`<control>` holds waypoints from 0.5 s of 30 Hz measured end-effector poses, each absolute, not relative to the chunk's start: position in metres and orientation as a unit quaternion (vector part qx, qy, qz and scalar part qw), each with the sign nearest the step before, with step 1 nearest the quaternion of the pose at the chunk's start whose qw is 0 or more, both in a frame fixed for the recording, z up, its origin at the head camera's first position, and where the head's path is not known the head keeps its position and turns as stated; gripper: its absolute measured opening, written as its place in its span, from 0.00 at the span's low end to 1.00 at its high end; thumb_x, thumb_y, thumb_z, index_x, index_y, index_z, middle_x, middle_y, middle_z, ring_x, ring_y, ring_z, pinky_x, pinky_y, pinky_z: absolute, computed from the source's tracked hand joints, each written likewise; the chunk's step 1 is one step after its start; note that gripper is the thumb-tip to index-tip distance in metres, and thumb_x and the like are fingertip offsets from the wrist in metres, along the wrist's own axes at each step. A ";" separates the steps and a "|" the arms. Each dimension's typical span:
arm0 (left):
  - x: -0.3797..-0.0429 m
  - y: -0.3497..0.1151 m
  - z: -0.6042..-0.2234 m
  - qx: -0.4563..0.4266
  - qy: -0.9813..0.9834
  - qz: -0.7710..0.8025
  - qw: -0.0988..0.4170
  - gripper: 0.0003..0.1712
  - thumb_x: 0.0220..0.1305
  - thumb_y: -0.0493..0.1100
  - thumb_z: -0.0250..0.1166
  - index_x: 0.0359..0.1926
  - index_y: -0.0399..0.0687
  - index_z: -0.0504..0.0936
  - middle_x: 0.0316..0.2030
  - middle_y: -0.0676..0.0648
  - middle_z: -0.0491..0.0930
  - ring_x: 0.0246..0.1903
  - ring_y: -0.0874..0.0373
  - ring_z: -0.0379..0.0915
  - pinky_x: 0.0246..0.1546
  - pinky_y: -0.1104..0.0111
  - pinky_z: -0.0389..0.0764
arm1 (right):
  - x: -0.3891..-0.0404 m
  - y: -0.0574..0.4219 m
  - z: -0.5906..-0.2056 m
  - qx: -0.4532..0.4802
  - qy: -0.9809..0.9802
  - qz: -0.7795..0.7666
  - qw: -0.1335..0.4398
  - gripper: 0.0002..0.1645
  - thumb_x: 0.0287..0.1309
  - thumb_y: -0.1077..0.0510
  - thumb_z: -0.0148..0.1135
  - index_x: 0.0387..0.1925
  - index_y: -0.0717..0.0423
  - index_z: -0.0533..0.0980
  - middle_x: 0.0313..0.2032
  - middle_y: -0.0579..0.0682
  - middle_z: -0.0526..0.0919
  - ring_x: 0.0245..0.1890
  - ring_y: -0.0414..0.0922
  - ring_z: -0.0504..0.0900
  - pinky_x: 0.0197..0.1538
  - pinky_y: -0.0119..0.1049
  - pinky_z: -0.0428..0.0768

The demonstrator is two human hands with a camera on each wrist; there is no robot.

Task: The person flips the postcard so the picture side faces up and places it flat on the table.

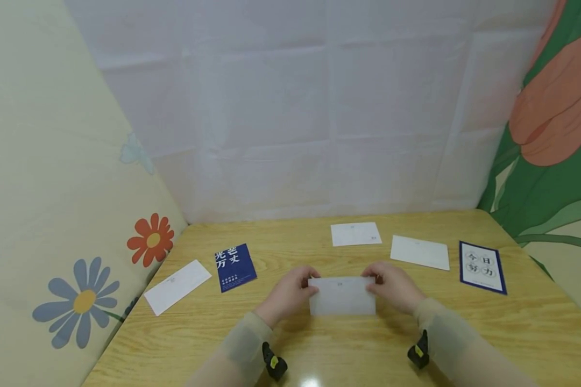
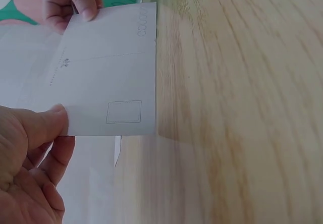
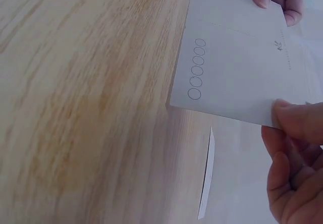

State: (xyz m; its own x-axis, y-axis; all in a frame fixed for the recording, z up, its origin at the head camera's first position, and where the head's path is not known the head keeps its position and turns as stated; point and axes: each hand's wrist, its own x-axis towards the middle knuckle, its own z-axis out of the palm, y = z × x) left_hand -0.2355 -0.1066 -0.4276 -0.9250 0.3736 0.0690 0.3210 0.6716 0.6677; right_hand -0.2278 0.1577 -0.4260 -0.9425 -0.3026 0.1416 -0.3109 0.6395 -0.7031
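Observation:
A white postcard is held between both hands over the front middle of the table. Its near face shows a stamp box, a row of small ovals and a faint dividing line in the wrist views. My left hand pinches one upper corner between thumb and fingers. At the opposite upper corner, my right hand grips it the same way. The card tilts up, its lower edge close to the wooden tabletop. Its far face is hidden.
Left on the wooden table lie a white card and a blue card with white characters. Farther back are two white cards, one behind the hands and one to the right. A blue-bordered card lies far right.

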 end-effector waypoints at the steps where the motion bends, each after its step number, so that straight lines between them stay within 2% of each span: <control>1: -0.236 -0.107 -0.427 0.191 0.914 0.358 0.035 0.10 0.65 0.38 0.63 0.48 0.48 0.78 0.35 0.52 0.74 0.33 0.57 0.68 0.33 0.64 0.72 | -0.228 0.157 -0.425 0.172 -0.905 0.388 0.009 0.11 0.56 0.67 0.64 0.42 0.55 0.79 0.39 0.46 0.78 0.39 0.42 0.75 0.43 0.41 0.75; 15: -0.234 -0.108 -0.425 0.212 0.912 0.351 0.001 0.02 0.66 0.38 0.62 0.38 0.50 0.77 0.35 0.54 0.75 0.34 0.59 0.69 0.33 0.65 0.73 | -0.226 0.157 -0.426 0.203 -0.904 0.375 0.048 0.10 0.57 0.68 0.64 0.39 0.54 0.80 0.37 0.44 0.78 0.38 0.40 0.75 0.42 0.39 0.76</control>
